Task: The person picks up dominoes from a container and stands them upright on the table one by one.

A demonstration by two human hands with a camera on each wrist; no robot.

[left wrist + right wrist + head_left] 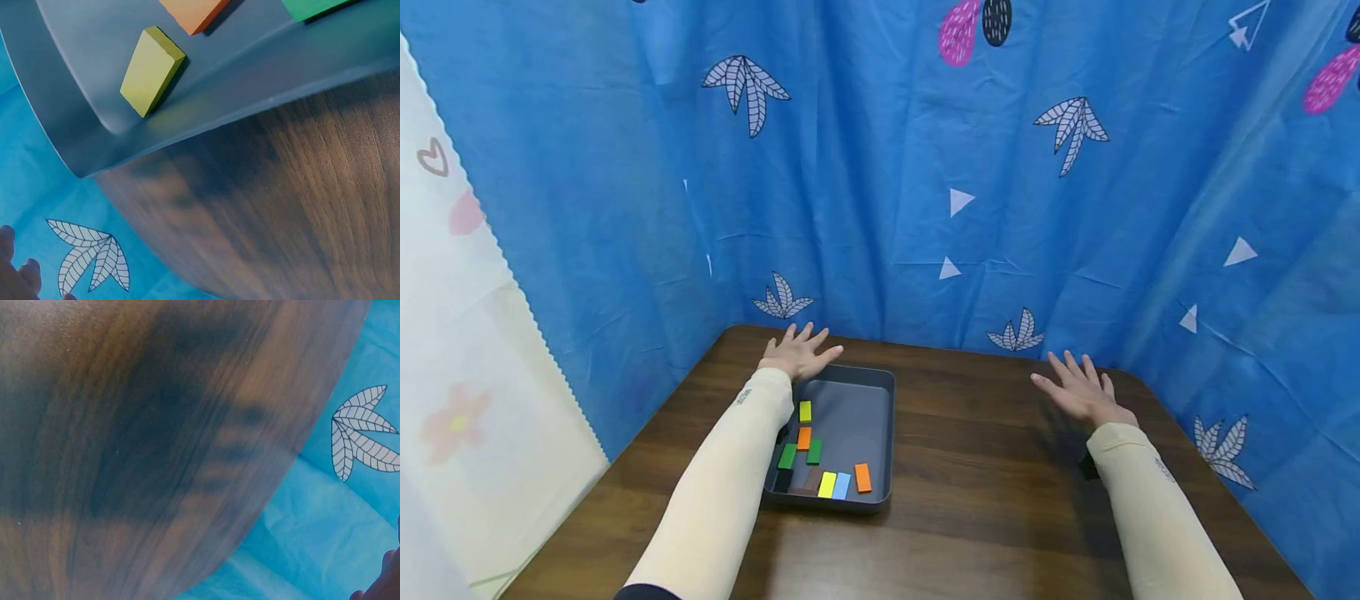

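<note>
Left hand [796, 356] and right hand [1081, 395], fingers spread, hold nothing — those blocks [862, 478] look light, stiff — best pinched by their sides.

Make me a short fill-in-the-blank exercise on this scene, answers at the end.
1. The hand nearer the gray tray is the person's ____ one.
2. In the head view, the block immediately left of the light blue block is ____.
3. The number of green blocks visible in the tray in the head view is ____.
4. The curtain beyond the table's far edge has a ____ background.

Missing words: left; yellow; two; blue.
</note>
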